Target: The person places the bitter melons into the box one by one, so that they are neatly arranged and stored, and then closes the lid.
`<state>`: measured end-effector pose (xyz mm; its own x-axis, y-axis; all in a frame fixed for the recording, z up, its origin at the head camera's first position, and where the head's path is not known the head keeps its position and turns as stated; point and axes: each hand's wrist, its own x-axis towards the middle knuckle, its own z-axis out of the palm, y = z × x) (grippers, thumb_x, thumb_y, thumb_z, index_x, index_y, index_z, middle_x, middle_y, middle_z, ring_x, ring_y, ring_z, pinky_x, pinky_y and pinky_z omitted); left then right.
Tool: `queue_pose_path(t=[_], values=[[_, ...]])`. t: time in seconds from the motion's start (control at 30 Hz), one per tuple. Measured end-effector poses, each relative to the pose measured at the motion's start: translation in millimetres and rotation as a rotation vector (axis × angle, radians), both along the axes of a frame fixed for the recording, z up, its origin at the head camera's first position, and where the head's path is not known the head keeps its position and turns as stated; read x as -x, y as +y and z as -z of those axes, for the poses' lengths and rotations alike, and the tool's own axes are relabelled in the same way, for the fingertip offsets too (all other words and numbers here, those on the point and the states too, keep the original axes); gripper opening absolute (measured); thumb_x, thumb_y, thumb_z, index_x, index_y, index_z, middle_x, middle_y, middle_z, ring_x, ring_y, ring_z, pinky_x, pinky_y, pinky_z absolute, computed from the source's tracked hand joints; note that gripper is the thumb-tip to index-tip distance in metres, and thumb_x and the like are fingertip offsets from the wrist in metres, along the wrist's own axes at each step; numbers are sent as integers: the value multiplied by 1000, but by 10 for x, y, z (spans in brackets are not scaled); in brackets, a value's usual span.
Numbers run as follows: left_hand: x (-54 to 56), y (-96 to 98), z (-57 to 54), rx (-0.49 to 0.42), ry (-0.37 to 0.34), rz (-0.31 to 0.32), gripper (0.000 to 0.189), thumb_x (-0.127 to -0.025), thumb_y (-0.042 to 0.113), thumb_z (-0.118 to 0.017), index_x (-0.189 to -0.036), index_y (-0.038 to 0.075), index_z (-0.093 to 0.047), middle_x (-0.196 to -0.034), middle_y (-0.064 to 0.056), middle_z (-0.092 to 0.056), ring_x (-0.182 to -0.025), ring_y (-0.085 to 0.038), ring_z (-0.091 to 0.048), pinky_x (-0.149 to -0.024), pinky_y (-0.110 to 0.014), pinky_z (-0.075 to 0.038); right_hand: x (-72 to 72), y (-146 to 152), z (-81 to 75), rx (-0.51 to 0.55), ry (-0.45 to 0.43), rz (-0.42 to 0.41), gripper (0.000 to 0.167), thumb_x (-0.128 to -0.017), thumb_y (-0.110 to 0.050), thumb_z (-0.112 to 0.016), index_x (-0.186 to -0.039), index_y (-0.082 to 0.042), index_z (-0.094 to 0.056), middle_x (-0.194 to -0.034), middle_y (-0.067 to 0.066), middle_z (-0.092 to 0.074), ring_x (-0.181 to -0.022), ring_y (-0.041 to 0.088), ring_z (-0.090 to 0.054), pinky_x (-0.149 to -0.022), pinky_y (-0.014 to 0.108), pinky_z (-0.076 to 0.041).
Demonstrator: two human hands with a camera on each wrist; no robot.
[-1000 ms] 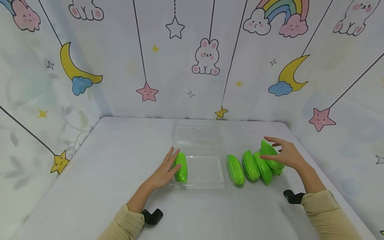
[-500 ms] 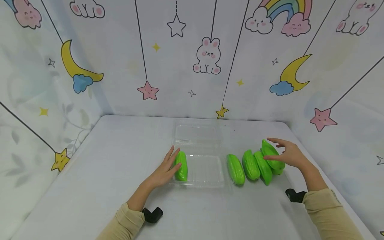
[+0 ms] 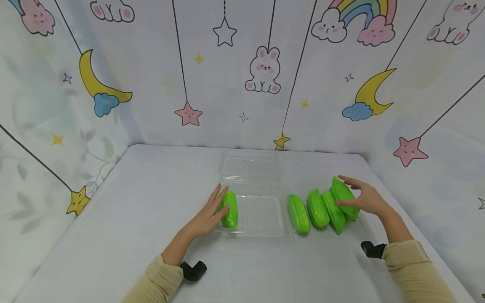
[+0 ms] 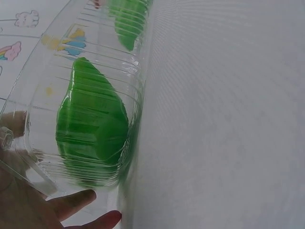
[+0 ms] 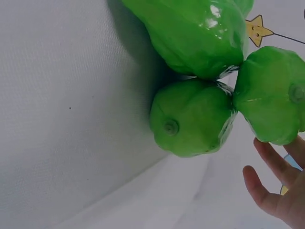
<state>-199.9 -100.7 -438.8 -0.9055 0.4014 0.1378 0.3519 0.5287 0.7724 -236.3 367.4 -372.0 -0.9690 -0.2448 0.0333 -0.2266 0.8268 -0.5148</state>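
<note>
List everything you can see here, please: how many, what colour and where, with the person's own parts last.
clear box: one, transparent, mid-table
lid: one, transparent, opened out behind the box
boxed green piece: one, bright green, at the box's left end
loose green pieces: at least five, bright green, right of the box, some stacked
table: one, white, under everything
backdrop: pale, behind and beside the table, printed with stars, moons, rabbits and clouds
black fittings: two, black, one by each wrist
sleeves: two, beige, on the forearms
left hand: one, at the box's left side
right hand: one, fingers spread beside the stacked pieces
</note>
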Motion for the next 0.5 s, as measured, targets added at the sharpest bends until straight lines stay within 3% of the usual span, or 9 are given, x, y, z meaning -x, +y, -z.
queue_pose_path(t=[0.5], values=[[-12, 3, -10, -2, -9, -6, 60, -99, 34, -39, -148, 14, -12, -153, -8, 6, -137, -34, -8, -103, -58, -19, 5, 56, 173, 84, -57, -11, 89, -75, -31, -75, -145, -10, -25, -144, 27, -25, -125, 52, -23, -84, 72, -25]])
